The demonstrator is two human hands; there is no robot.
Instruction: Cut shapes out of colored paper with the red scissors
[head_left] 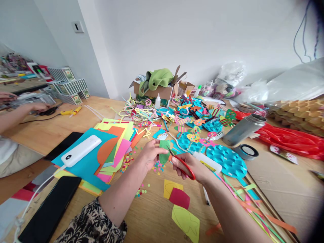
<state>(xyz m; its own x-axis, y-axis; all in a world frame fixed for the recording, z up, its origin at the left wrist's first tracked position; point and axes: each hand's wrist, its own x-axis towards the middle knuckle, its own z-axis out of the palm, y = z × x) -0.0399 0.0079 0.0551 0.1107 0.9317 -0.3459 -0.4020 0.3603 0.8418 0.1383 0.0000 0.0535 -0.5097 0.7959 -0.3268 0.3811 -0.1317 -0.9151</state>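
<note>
"Green paper: where?"
"Above the bench, pinched in the left hand."
"Right hand?"
"Closed round red-handled scissors, blades at the paper."
"Nearer, on the bench?"
"Red piece; yellow piece with drawn fish outline."
"Far left?"
"White power bank on blue paper."

left hand: green paper | right hand: red-handled scissors

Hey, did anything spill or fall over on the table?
Kind of! Tiny colored paper bits are scattered on the table near the left hand, like spilled confetti. Also, a white bottle lies on its side by the right hand instead of standing up. I can't see any spilled liquid.
</note>
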